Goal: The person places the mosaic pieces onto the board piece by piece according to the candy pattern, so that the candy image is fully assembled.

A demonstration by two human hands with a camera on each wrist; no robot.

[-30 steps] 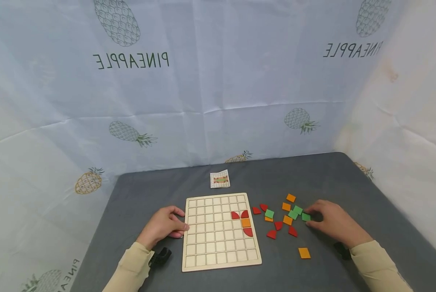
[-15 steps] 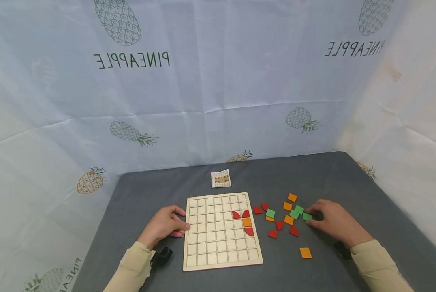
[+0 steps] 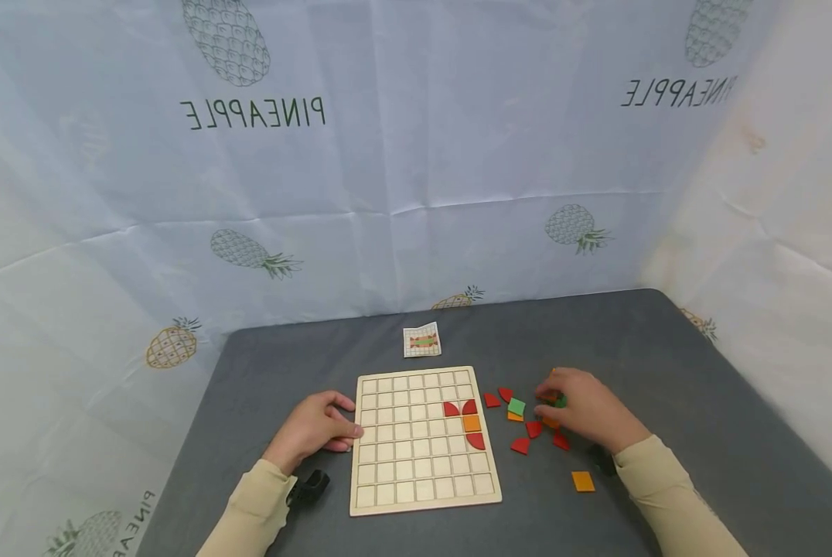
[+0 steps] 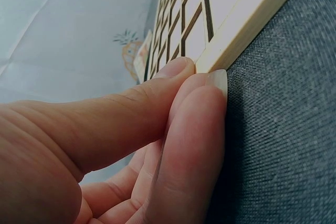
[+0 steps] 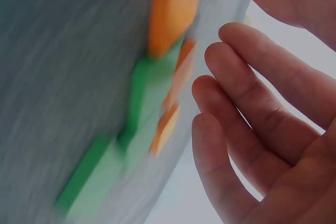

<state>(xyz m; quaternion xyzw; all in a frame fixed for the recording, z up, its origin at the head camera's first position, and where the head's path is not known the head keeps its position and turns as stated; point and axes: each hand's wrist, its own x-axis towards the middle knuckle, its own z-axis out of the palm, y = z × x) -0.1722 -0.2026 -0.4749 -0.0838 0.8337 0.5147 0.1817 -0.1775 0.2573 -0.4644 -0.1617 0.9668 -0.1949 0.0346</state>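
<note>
Head view shows the left hand [image 3: 315,424] pinching the left edge of the gridded board [image 3: 404,449], which lies flat on the tabletop [image 3: 666,348]; toward the board's right side sit three red quarter-circles [image 3: 475,441] and an orange square [image 3: 472,423]; beyond lie loose coloured pieces [image 3: 516,407], the right hand [image 3: 586,406] above some, its grip loosely parted, holding nothing

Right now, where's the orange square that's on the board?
In the head view, the orange square sits in the rightmost column of the wooden board, between two red pieces.
</note>
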